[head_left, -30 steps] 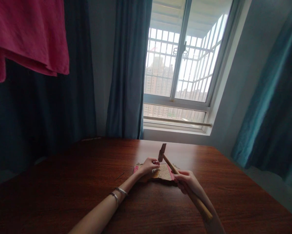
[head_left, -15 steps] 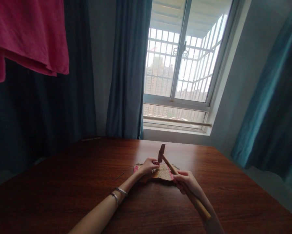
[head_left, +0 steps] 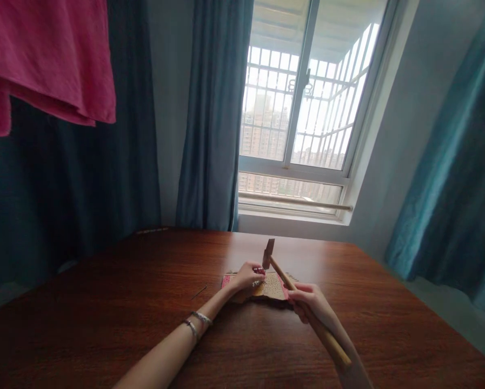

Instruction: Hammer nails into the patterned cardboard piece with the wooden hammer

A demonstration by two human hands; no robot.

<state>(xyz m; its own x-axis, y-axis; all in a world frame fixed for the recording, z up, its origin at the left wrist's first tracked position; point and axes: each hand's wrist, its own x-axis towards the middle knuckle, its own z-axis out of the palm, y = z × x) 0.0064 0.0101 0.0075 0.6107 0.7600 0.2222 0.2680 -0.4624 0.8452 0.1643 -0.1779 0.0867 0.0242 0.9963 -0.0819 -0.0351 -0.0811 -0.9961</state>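
While the right hand (head_left: 310, 302) is gripping the hammer (head_left: 283, 274), the hammer head (head_left: 268, 254) is hanging just beside the left hand's tips

Head view, the only one: the hammer is slanting between the hands, its long axis running from the head, far and leftward, to the handle's end, near and rightward, passing over the right arm (head_left: 341, 329) in this line of sight. The left hand (head_left: 248, 276) is sitting nearer the head; contact, cannot tell.

Right hand: fingers wrapping partway along the handle (head_left: 327, 340), beside the pink right end of a speckled tan piece (head_left: 273, 287).

Left hand: arm (head_left: 173, 340) reaching in from lower left, bracelets (head_left: 201, 318) circling near the wrist, fingers bending together over the speckled piece's left part. Something dark red (head_left: 259, 270) is showing at the tips; too small to name, so cannot tell whether they are pinching anything.

Speckled piece is lying on the wooden tabletop (head_left: 104, 313); a thin dark sliver (head_left: 199, 292) is lying left of it, apart.
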